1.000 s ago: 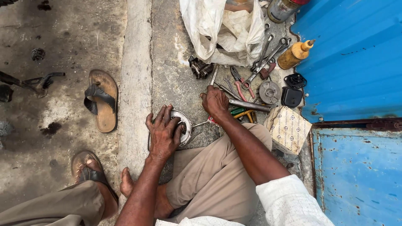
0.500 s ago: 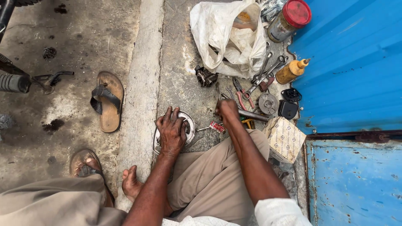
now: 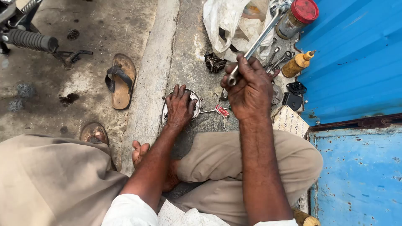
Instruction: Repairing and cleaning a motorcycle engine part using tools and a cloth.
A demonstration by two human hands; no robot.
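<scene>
Your right hand (image 3: 251, 90) is raised with its fingers (image 3: 245, 67) clamped round a long spanner (image 3: 255, 44), whose shaft runs from your fist toward one o'clock, over the white bag (image 3: 228, 21). Your left hand (image 3: 180, 106) lies flat, fingers spread apart, pressing on the round metal cover (image 3: 196, 98) on the concrete floor (image 3: 188, 58). A sandal (image 3: 120, 79) lies at nine o'clock of the cover, well apart.

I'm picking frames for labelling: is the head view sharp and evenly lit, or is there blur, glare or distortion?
Head view: soft, even daylight, no hard shadows; right hand and its spanner sharp, left hand on the round metal cover too; mild glare on the white plastic bag; wide-angle stretch at the edges.
</scene>
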